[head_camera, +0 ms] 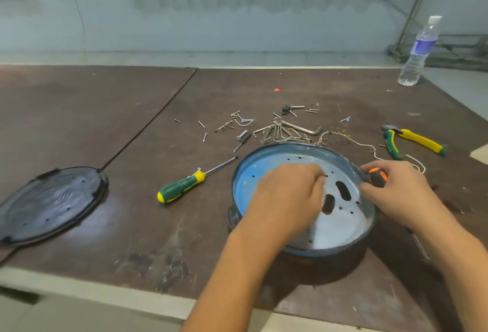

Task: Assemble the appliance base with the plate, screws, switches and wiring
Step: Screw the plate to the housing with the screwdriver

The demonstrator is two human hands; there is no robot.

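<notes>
A round appliance base (303,248) with a dark outer wall sits in front of me; a pale metal plate (340,220) with two oval slots and small holes lies inside it. My left hand (287,194) reaches into the base, its fingertips bunched over the plate near a hole; whatever they pinch is hidden. My right hand (396,189) rests on the base's right rim and grips a black and orange screwdriver handle (378,177). Several loose screws (237,123) and brass-tipped wiring (340,133) lie behind the base.
A green and yellow screwdriver (184,186) lies left of the base. A black round cover (50,202) rests at the far left. Yellow-green pliers (412,140), an Allen key (303,128) and a water bottle (420,51) are at the back right.
</notes>
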